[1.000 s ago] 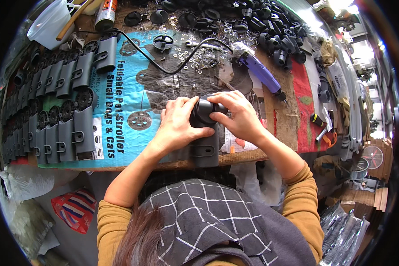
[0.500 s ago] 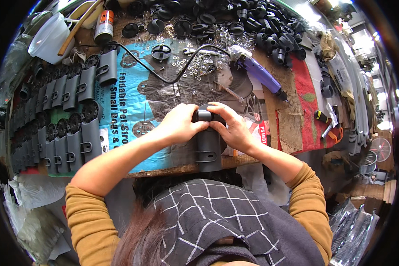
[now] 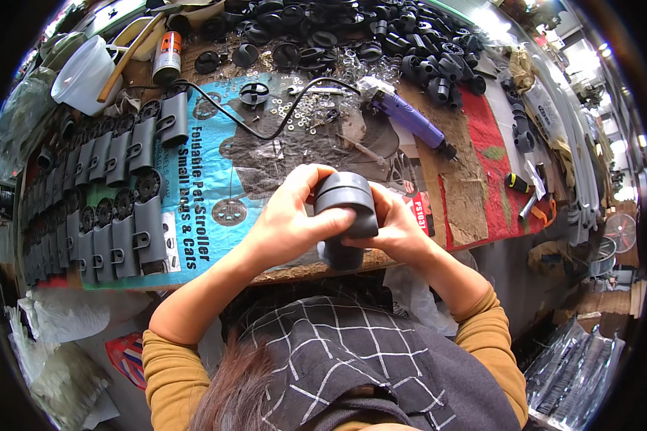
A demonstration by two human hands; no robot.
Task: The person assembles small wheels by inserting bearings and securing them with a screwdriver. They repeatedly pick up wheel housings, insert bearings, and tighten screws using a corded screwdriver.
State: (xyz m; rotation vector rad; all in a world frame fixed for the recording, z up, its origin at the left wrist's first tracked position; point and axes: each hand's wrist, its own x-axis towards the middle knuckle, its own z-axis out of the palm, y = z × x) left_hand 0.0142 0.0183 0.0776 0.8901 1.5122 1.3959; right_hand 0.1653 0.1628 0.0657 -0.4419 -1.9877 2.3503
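Both my hands grip one dark grey plastic joint piece, just above the table's front edge. Its rounded, grooved head faces up between the fingers, and a tubular part shows below. My left hand closes around the left side, its thumb lying across the front. From the right, my right hand holds the same piece, some fingers hidden behind it. Past the hands, a purple electric screwdriver lies on the table with its black cord. A round black cap and small white washers lie farther back.
Rows of similar grey joint pieces stand at the left. Heaped black plastic parts fill the back. A spray can and white bucket are at the back left; a yellow-black handled tool lies on red cloth at the right.
The joint piece has been tipped, so its rounded head now points upward and its long part no longer stretches down toward the table edge. Both hands have shifted their grip around it.
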